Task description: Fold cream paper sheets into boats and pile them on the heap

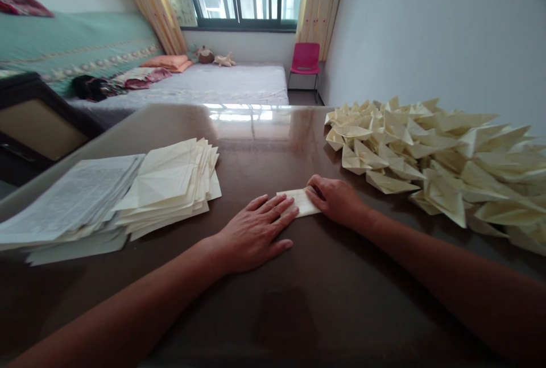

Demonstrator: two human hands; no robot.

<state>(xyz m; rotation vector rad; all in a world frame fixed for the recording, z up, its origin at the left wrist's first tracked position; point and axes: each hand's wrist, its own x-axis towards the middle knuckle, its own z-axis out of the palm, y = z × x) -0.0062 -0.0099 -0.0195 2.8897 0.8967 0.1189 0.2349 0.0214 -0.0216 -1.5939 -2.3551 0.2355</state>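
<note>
A small folded piece of cream paper [301,202] lies flat on the brown table between my hands. My left hand [258,231] rests palm down, fingers stretched out, its fingertips pressing on the paper's left part. At the paper's right end, the fingers of my right hand [339,200] are curled and closed on its edge. To the right spreads a large heap of folded paper boats [396,140]. On the left is a stack of creased cream sheets [170,180], overlapping a pile of printed paper sheets [81,191].
The glossy brown table [264,157] reaches toward a bed [247,83] under the window. A pink chair [305,60] stands at the back near the right wall. A dark piece of furniture with a beige panel [42,123] adjoins the table's left side.
</note>
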